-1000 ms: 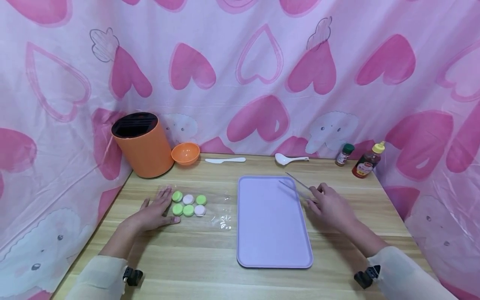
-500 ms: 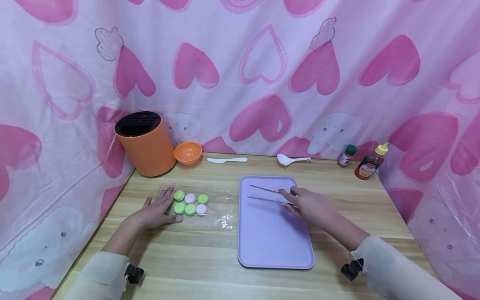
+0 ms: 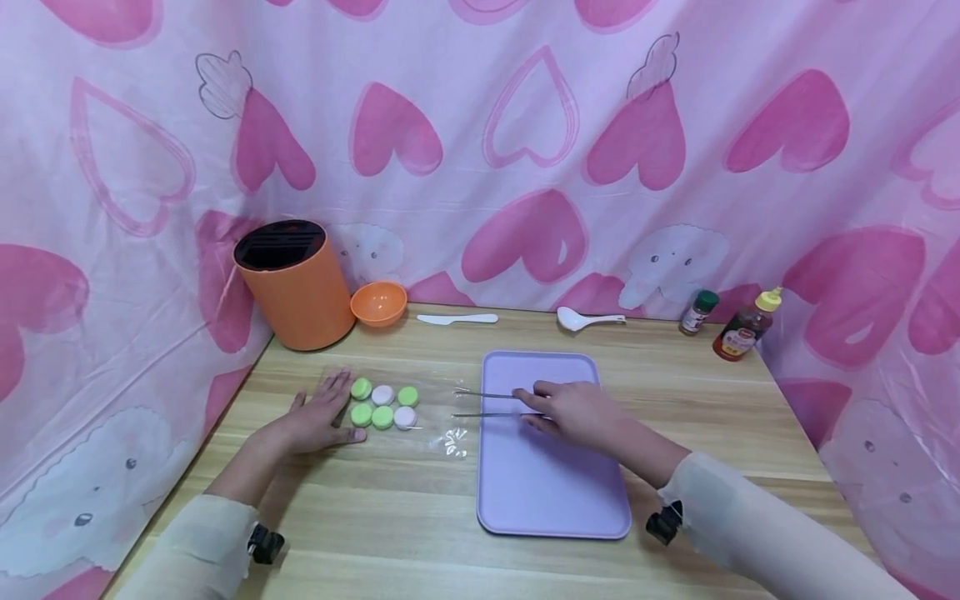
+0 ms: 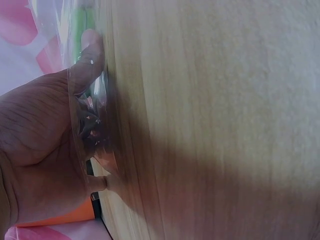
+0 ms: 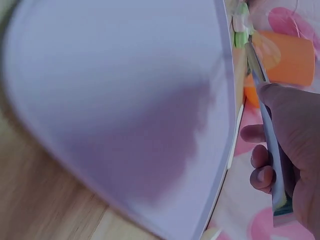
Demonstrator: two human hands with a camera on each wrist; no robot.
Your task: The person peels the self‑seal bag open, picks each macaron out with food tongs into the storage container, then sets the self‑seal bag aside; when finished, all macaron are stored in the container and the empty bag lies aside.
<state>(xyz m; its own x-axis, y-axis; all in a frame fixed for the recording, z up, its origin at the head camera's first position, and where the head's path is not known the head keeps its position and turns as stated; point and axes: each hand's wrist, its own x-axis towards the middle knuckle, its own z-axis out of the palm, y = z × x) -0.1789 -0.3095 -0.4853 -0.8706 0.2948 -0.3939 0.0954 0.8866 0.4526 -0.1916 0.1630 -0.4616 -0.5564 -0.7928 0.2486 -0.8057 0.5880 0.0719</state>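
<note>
Several green and pale pink macarons (image 3: 382,417) lie in two rows within a clear plastic bag (image 3: 441,392) on the table's left half. My left hand (image 3: 311,423) rests on the bag's left end, fingers spread beside the macarons; in the left wrist view its thumb lies along the plastic. Over a lilac tray (image 3: 551,492), my right hand (image 3: 573,414) holds slim metal tongs (image 3: 491,395). Their two arms stand apart, pointing left past the tray edge to the bag's right end, with nothing between the tips. The right wrist view shows fingers curled round the tongs (image 5: 270,135).
Along the back stand an orange knife block (image 3: 296,287), an orange bowl (image 3: 379,304), a white knife (image 3: 457,318), a white spoon (image 3: 577,320), a green-capped jar (image 3: 699,312) and a yellow-capped sauce bottle (image 3: 747,327). A heart-printed curtain (image 3: 525,125) closes off the back and sides.
My right hand has carried the tongs leftward from the tray's right edge across the tray to the bag's right end. The left hand stays on the bag.
</note>
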